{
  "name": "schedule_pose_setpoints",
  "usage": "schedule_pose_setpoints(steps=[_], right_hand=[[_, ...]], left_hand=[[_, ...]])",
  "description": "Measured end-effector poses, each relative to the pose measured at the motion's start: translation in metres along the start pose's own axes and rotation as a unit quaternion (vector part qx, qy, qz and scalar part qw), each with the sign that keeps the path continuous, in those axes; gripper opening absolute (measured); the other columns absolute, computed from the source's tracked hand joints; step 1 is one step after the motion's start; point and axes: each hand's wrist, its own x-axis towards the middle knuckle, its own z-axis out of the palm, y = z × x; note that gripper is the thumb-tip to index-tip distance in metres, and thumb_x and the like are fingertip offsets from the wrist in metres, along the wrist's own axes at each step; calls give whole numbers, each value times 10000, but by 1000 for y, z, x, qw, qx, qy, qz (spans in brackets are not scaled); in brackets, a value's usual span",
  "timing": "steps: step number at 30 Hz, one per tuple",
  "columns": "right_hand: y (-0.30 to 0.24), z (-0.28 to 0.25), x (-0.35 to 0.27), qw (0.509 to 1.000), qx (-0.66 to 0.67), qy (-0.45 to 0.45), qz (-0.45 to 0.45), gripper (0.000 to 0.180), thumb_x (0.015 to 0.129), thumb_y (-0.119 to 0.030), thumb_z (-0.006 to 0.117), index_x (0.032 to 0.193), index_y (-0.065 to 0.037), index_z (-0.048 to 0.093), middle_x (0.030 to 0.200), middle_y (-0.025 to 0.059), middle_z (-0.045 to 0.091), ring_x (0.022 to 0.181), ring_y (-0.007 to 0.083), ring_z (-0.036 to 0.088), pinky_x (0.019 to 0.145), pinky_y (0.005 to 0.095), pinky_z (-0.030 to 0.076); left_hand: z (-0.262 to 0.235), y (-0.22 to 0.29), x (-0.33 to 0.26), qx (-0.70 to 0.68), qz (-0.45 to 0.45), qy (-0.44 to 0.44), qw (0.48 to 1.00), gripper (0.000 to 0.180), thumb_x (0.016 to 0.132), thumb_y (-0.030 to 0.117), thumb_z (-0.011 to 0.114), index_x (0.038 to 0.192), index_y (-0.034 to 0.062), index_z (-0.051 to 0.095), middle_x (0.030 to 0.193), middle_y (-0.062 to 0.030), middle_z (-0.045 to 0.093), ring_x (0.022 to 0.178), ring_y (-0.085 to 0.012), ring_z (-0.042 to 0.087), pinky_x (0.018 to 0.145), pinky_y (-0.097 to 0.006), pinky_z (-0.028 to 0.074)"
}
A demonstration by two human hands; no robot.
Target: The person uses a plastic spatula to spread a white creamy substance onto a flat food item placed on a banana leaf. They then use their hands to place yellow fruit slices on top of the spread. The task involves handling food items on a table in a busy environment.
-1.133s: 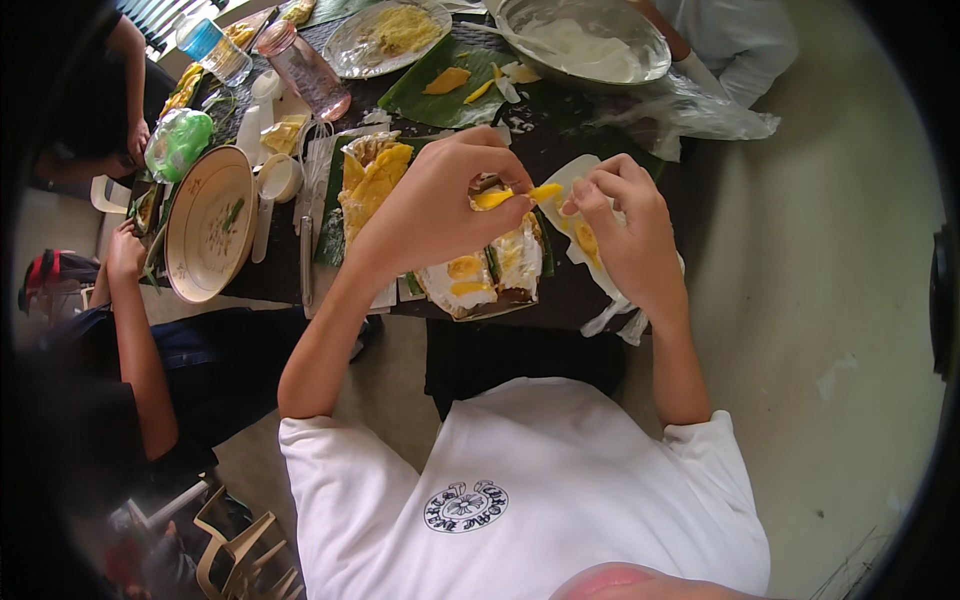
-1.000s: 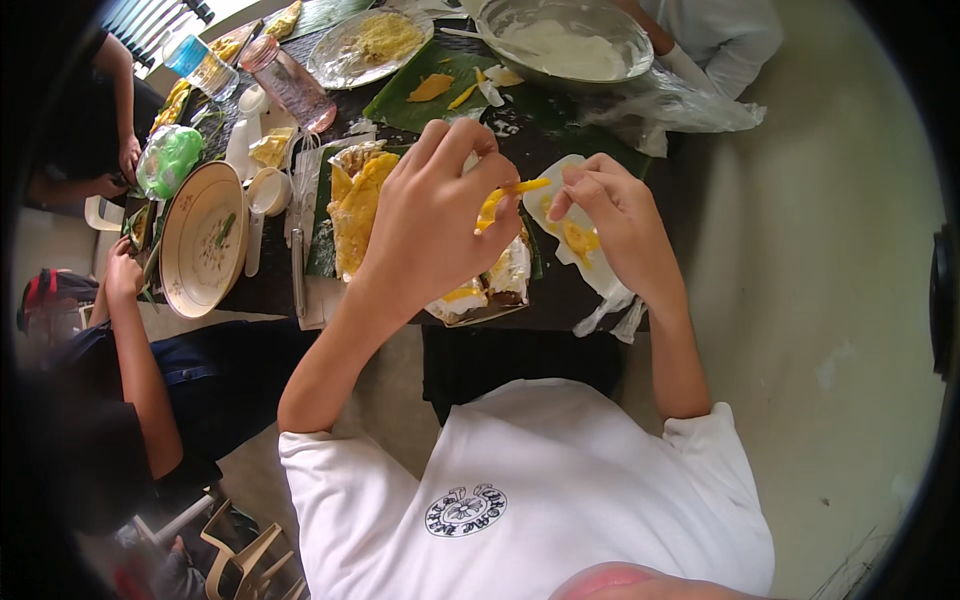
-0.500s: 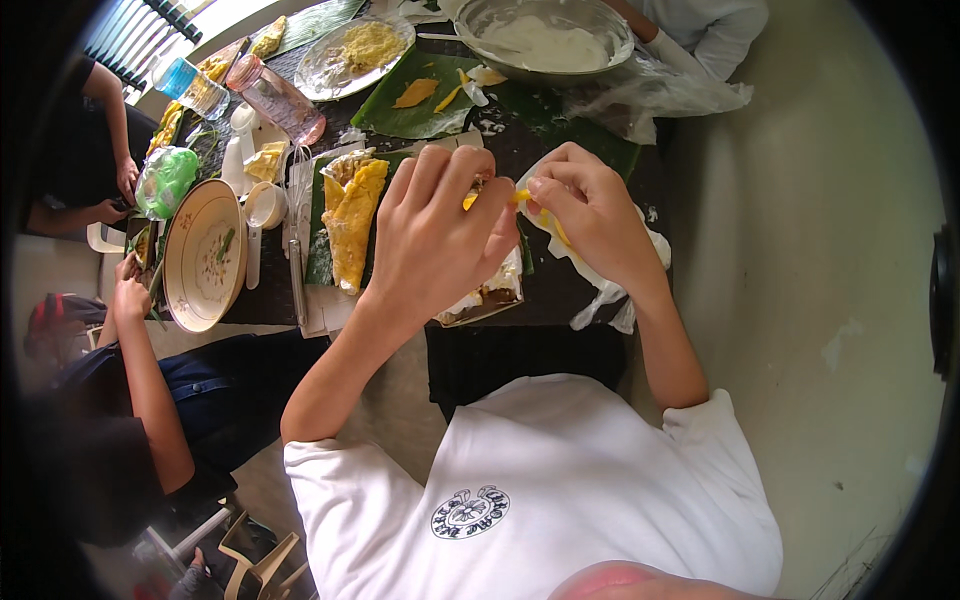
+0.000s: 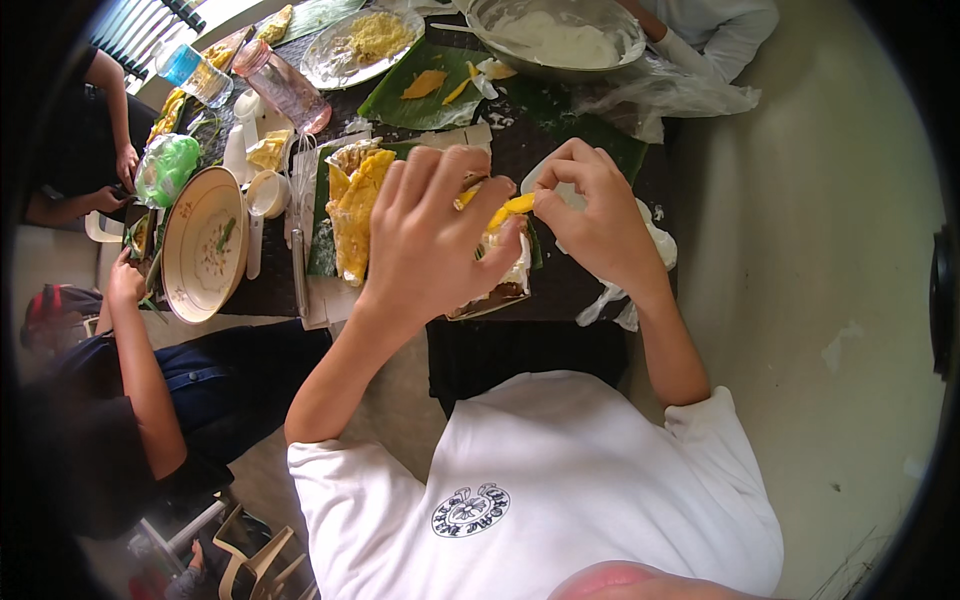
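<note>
My left hand (image 4: 430,245) and my right hand (image 4: 595,215) meet over the dark table and pinch the same yellow strip of food (image 4: 508,210) between their fingertips. Under the left hand lies a tray of white and yellow food (image 4: 500,290), mostly hidden by the hand. Just left of it, yellow slices (image 4: 355,205) lie on a green leaf. White plastic wrap (image 4: 655,235) shows under and beside my right hand.
A round patterned plate (image 4: 205,245), a small cup (image 4: 266,193), a pink bottle (image 4: 283,85) and a green bag (image 4: 165,165) stand at the left. A large metal bowl (image 4: 550,40) with white contents and a foil plate (image 4: 360,45) sit farther back. Other people sit at the left and top right.
Both hands have drifted toward the table's near edge and closed together on the yellow strip. The view shifted, so the table's things sit lower in the picture.
</note>
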Motion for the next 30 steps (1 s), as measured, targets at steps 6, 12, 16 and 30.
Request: schedule_pose_setpoints(steps=[6,12,16,30], right_hand=[[4,4,-4,997,-61,-20,-45,150,799,-172,714,767,-27,686,1016,107,635,1091,309,596,964,415,493],[4,12,-5,993,-39,-49,-95,149,797,-152,723,805,-8,683,1059,134,601,1078,327,573,953,427,487],[8,18,-10,987,-90,-39,-126,150,789,-146,726,811,-6,675,1074,136,592,1048,329,562,935,431,486],[8,19,-19,980,-174,22,-99,148,760,-152,742,811,-24,688,1026,124,565,1040,336,519,925,433,463]], left_hand=[[-11,-22,-5,21,-52,31,998,240,727,183,841,919,106,719,1057,-43,637,913,-257,607,788,-396,516],[-11,-24,-13,-14,-89,16,996,190,789,162,816,940,100,720,1063,-55,636,939,-278,609,800,-419,520],[-12,-23,-14,-30,-95,-1,995,185,804,139,802,961,90,717,1083,-71,636,975,-294,611,830,-432,517],[-4,-7,-20,-108,-93,-173,975,218,746,71,750,959,26,764,1249,-136,573,1174,-330,531,1003,-434,462]])
